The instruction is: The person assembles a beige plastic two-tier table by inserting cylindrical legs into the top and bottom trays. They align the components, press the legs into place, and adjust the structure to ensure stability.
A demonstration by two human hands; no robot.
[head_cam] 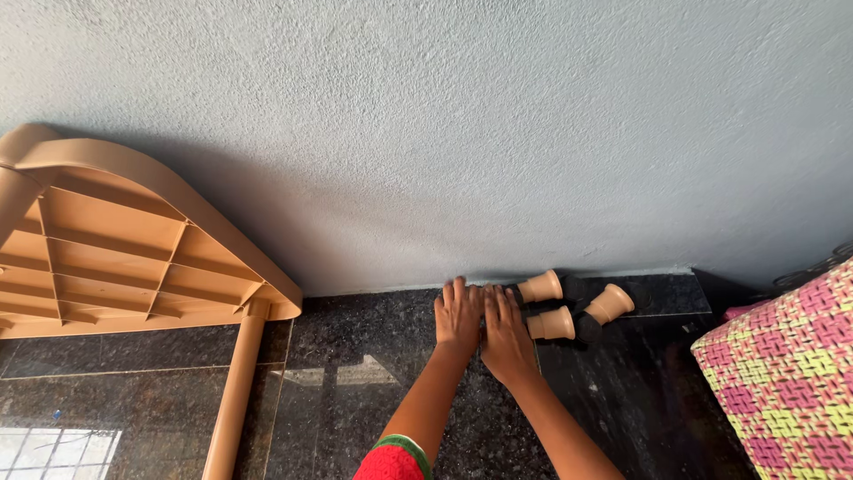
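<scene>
Tan plastic leg pieces (pixel 569 307), probably light, rigid and best gripped round their narrow necks, lie on the dark floor (pixel 373 391) just beyond the right hand (pixel 506 336) fingertips, both it and the left hand (pixel 458 316) pressed flat, grasping nothing.

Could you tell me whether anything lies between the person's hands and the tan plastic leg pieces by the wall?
Nothing visible does. The right hand lies flat on the floor beside the nearest leg piece, with the left hand alongside it.
</scene>
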